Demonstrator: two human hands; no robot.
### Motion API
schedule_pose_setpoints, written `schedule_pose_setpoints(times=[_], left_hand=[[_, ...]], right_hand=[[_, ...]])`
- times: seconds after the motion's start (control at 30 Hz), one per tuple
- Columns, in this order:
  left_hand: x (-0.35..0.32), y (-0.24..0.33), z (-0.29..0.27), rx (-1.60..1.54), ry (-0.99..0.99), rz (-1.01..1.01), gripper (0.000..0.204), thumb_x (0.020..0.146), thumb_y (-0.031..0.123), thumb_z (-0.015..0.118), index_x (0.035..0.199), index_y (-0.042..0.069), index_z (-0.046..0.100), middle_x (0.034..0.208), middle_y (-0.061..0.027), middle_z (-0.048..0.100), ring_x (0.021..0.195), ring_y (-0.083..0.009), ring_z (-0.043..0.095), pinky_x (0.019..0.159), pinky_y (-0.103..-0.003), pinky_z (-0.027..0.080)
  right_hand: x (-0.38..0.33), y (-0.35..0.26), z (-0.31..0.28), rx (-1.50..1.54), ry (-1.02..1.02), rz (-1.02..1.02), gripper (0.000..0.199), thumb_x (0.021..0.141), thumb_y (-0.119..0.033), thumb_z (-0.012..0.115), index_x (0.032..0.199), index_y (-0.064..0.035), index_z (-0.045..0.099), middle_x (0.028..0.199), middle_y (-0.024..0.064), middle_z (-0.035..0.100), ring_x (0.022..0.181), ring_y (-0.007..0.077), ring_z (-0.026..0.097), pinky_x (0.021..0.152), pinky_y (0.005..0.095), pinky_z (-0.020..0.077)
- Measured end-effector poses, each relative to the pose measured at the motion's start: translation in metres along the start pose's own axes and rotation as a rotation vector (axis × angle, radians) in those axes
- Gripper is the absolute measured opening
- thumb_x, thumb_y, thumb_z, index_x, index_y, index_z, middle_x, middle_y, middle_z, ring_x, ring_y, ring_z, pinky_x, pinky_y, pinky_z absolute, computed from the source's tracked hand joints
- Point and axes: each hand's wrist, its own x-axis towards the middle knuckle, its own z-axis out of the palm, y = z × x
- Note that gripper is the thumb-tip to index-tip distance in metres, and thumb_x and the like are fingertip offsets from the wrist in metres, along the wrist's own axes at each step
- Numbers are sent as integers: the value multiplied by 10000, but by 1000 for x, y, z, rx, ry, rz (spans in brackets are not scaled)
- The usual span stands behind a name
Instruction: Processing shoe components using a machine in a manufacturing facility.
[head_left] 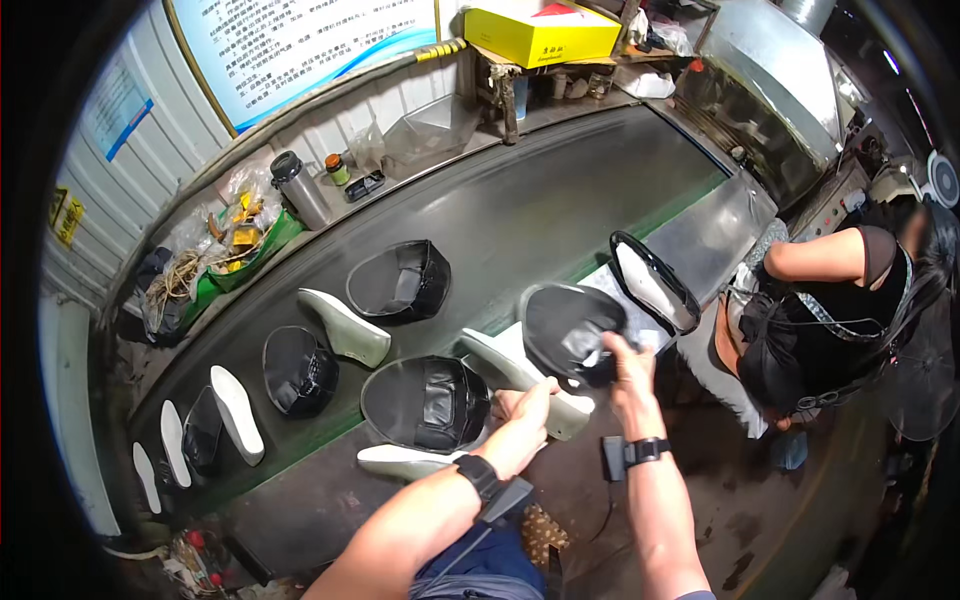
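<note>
My left hand (525, 412) is closed on the thick heel end of a pale wedge shoe sole (497, 358), which slants up and away from it. To its right, my right hand (630, 372) grips the edge of a black shoe upper (562, 325), thumb on top. The upper sits just right of the sole; whether they touch I cannot tell. Close by on the left lies another black upper (415, 403), with a white sole (405, 460) at its near side. Beyond the right hand rests a black upper with a pale sole inside (655, 283).
A dark conveyor belt (560, 185) runs along the workbench, carrying more uppers (400, 282) and pale soles (345, 328) toward the left. A flask (300, 190) and a green bag of odds and ends (235, 255) line the far edge. A co-worker (830, 310) sits at right.
</note>
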Motion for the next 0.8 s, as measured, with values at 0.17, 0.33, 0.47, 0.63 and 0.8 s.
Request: schedule_pose_setpoints(times=[0.17,0.33,0.47,0.63,0.8], left_hand=[[-41,-6,-73,-676,-896,-90,491,872,139,704,1306,-23,539,1211,-156,638,1164,-320,613,1045,-511,474],[-112,-41,-211,-894,-1308,-143,811,834,272,778,1477,-30,386,1458,-204,512,1331,-371,513,1137,-525,398],[-136,-73,-302,-631,-731,42,628,794,25,695,1383,-47,487,1303,-203,604,1200,-327,606,1066,-487,483],[-114,-156,-362,-543,-75,186,654,768,-82,728,1339,-23,414,1219,-167,580,1117,-278,617,964,-428,518],[-73,-211,-399,-619,269,368,727,913,216,744,1441,-42,318,1418,-183,459,1260,-267,509,1064,-374,428]], right_hand=[[-33,-13,-70,347,-388,252,465,935,-225,723,1325,-144,482,1197,65,602,1054,298,617,863,650,512],[-123,26,-54,736,-477,340,488,954,-200,680,1389,-213,459,1423,50,490,1364,349,438,1043,802,332],[-196,1,-21,302,-499,111,371,980,-294,653,1270,-107,515,1162,84,672,1070,285,678,951,591,544],[-285,22,17,-143,-430,-280,274,1006,-335,642,972,-75,563,869,-38,574,753,59,530,649,264,459],[-418,62,91,-639,-727,-525,221,902,-151,731,1075,-26,674,922,57,665,843,133,623,807,298,510]])
